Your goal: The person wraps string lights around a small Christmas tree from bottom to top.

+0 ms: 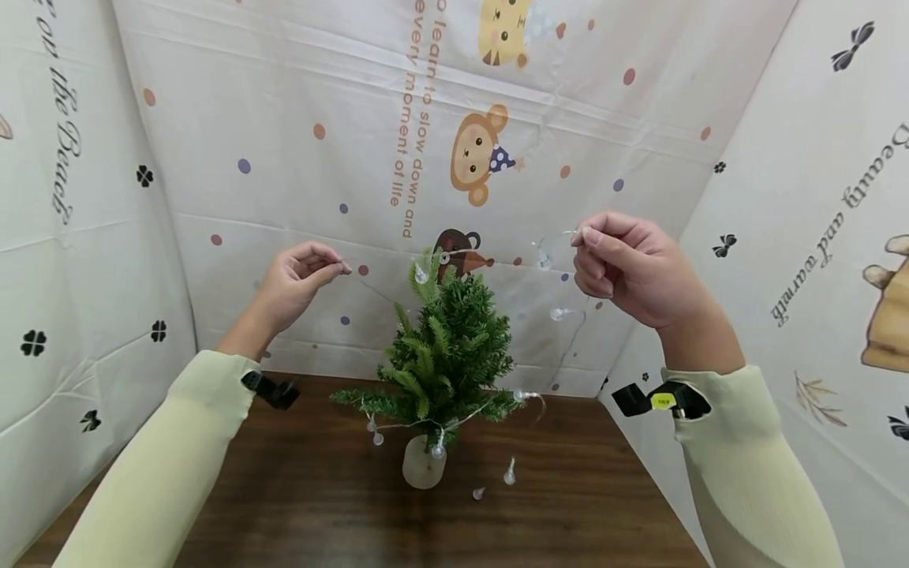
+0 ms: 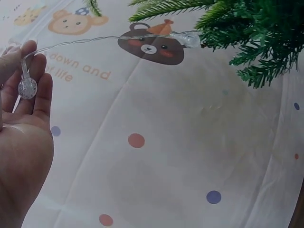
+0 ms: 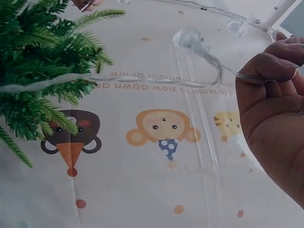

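Observation:
A small green artificial Christmas tree (image 1: 461, 339) with a pale round base (image 1: 424, 465) stands in the middle. Clear string lights with small globe bulbs run along its lower branches and past its top. To the left of the treetop, my left hand (image 1: 294, 288) pinches the wire between thumb and fingertips; in the left wrist view a bulb (image 2: 27, 89) dangles in front of those fingers. Up to the right, my right hand (image 1: 635, 268) pinches another stretch of wire, its fingers curled. Near it hang several bulbs, one (image 3: 189, 40) close to the fingers in the right wrist view.
The tree stands on a dark wooden table (image 1: 319, 489). Two bulbs, one of them here (image 1: 509, 473), show right of the base. Printed pale cloth (image 1: 284, 181) with cartoon animals and dots encloses the back and sides. Both wrists carry black straps.

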### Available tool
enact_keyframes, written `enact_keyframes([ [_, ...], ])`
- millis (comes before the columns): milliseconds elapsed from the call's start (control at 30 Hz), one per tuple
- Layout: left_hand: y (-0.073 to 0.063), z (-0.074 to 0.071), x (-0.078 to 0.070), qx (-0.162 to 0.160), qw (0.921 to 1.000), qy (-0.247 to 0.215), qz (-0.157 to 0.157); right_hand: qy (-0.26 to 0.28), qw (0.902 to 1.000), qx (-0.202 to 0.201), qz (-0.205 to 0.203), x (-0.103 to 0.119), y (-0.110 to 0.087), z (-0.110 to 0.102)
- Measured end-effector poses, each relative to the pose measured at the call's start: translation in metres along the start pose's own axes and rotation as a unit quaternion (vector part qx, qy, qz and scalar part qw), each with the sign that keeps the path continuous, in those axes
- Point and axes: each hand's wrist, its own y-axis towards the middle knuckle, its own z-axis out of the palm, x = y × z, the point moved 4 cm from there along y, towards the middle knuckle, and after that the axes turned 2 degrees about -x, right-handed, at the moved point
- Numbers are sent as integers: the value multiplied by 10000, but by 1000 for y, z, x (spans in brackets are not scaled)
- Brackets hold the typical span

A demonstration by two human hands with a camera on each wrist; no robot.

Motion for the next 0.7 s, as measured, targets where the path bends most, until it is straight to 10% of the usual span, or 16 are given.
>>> enact_keyframes([
  [467, -24, 2, -1, 531, 9931, 1043, -107, -232, 9990, 60, -382, -20, -25, 7],
  [700, -27, 5, -7, 906, 9946, 493, 100, -218, 9984, 190, -487, -28, -36, 8],
])
